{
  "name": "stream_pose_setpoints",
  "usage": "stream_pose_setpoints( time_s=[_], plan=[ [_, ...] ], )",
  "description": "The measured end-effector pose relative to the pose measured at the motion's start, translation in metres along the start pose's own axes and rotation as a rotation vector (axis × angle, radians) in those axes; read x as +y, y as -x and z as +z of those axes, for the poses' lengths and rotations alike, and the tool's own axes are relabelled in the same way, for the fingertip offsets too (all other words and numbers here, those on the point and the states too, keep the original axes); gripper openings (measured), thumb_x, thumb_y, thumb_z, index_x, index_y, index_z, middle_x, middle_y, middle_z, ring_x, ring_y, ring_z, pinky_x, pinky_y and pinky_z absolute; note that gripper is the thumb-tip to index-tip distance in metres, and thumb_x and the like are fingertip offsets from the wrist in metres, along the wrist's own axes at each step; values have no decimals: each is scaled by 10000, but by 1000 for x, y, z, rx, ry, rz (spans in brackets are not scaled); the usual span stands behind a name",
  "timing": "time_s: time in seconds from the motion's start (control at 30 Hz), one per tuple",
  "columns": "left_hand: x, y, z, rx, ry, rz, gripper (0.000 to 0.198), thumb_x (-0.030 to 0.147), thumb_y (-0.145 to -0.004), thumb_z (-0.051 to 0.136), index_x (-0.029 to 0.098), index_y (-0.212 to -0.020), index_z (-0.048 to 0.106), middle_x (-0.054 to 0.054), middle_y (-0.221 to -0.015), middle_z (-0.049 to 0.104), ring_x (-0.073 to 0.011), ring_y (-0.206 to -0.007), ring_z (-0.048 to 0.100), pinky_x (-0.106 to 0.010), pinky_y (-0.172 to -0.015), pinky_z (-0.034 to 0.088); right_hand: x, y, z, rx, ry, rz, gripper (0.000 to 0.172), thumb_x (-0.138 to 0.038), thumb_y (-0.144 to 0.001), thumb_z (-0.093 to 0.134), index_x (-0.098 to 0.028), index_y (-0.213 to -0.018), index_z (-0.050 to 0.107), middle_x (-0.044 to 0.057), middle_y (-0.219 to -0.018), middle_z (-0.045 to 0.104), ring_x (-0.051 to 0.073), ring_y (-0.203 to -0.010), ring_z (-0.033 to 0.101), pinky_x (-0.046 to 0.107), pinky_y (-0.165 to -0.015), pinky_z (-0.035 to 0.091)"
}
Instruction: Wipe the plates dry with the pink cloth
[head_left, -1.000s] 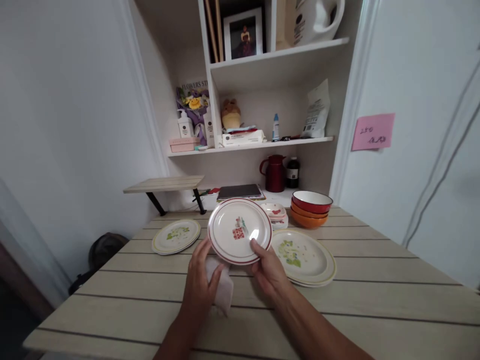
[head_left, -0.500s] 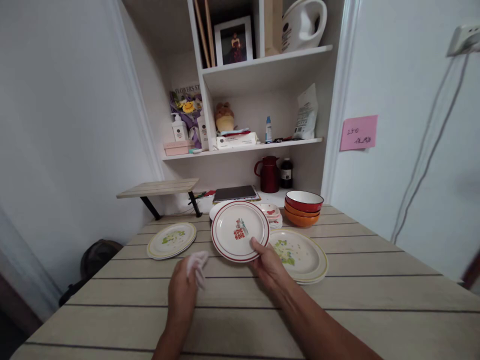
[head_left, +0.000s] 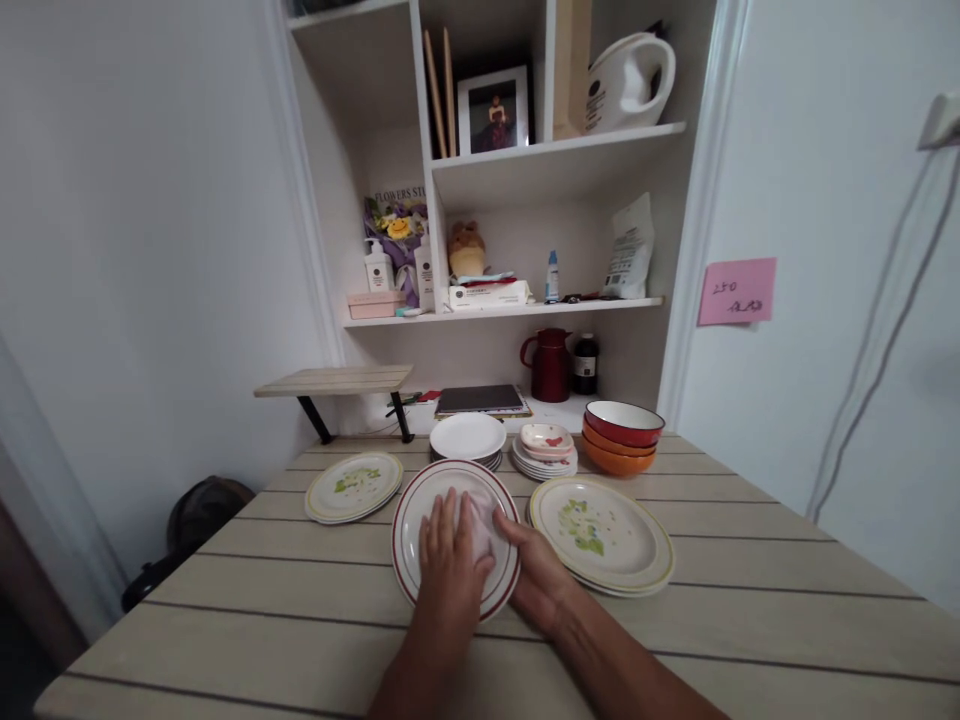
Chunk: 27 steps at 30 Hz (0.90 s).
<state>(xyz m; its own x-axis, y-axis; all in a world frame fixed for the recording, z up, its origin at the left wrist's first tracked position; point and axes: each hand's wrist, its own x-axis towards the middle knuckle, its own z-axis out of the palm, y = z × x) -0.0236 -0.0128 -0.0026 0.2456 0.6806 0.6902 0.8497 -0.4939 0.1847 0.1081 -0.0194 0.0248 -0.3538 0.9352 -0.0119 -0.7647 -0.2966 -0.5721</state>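
Observation:
My right hand (head_left: 541, 575) grips the right rim of a white plate with red rings (head_left: 409, 535), thumb on top and fingers beneath. The plate is tilted toward me above the table. On its face lies my left hand (head_left: 450, 560), fingers stretched over a pale pink cloth (head_left: 480, 515) pressed against the plate. Both hide the plate's middle. Just right of it sits a stack of large oval plates with green leaf prints (head_left: 626, 545). Smaller leaf-print plates (head_left: 356, 485) lie to the left.
Behind are stacked white plates (head_left: 466, 437), small dishes (head_left: 546, 445) on saucers, and red and orange bowls (head_left: 624, 425). A small raised wooden shelf (head_left: 334, 380) stands back left. A dark red jug (head_left: 550, 365) and a laptop-like dark slab (head_left: 480, 399) are under the wall shelves.
My left hand has brought the cloth rightward onto the plate's face. My right hand has lowered the plate toward me. The whole view has shifted slightly.

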Motion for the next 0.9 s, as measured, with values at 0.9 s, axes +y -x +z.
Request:
stream_pose_setpoints(
  time_s=[0.9],
  plan=[
    [-17,-25,-30,-63,-304,23,548,128,-903,456,225,-1440,417,-109,-1501,431,-311,-1403,381,-688,-1127,227,-11,3,13,73,-84,-27,471,-438,-959,414,-118,-1234,621,158,-1111,732,263,-1097,663,466,-972,499]
  ],
)
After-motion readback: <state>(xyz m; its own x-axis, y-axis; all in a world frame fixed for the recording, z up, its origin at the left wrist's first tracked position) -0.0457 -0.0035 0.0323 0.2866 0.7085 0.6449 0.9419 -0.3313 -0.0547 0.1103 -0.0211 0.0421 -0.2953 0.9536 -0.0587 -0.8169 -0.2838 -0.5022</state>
